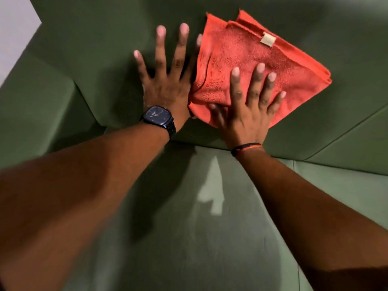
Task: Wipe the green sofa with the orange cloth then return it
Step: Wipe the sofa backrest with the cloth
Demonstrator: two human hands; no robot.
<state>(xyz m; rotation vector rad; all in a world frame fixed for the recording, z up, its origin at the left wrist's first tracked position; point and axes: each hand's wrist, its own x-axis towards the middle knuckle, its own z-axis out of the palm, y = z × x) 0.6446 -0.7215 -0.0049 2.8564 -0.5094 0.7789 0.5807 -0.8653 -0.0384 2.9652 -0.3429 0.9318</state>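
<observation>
The left hand [168, 80], a dark watch [158, 117] on its wrist, lies spread flat on the backrest of the green sofa [84, 59], its forefinger seemingly touching the cloth's edge, though blur hides that. Just right of it, the one orange cloth [258, 57] sits folded against the backrest, pinned under the flat, spread right hand [247, 108]. Wiping looks underway; the next stroke calls for steady palm pressure. Two hands, one cloth, one sofa

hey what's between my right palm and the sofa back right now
The orange cloth: in the head view, the right hand presses flat on its lower edge against the green sofa.
</observation>
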